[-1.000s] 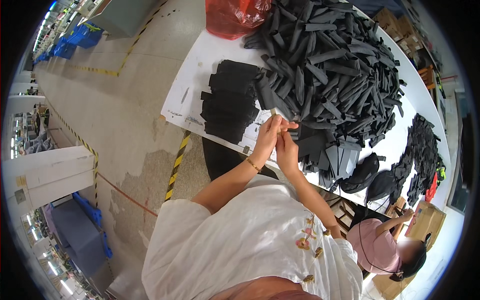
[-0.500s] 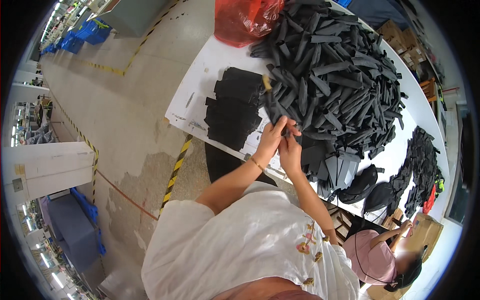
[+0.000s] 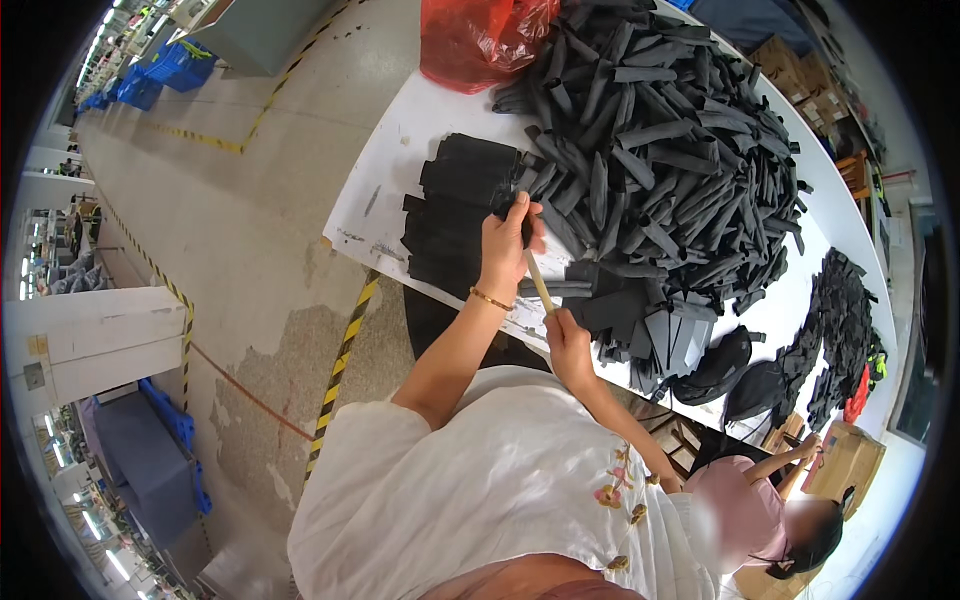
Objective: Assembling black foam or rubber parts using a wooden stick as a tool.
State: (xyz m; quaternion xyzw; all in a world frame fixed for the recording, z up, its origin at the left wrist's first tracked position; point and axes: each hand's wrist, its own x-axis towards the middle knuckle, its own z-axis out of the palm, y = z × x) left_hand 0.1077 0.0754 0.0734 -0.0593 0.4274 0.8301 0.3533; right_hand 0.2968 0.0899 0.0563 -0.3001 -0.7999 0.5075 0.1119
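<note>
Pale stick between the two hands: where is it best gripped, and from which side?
Probably at the lower end of the pale stick, coming from the picture's lower right, as the right hand does. It is thin and slants, that end pointing down and right, while its upper end meets the left hand.

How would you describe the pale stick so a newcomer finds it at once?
Start at the white table with its big heap of dark pieces. By the table's near edge, the stick slants from the left hand down to the right hand, which grips it. Slim and pale yellowish, it differs from the black and grey pieces around.
</note>
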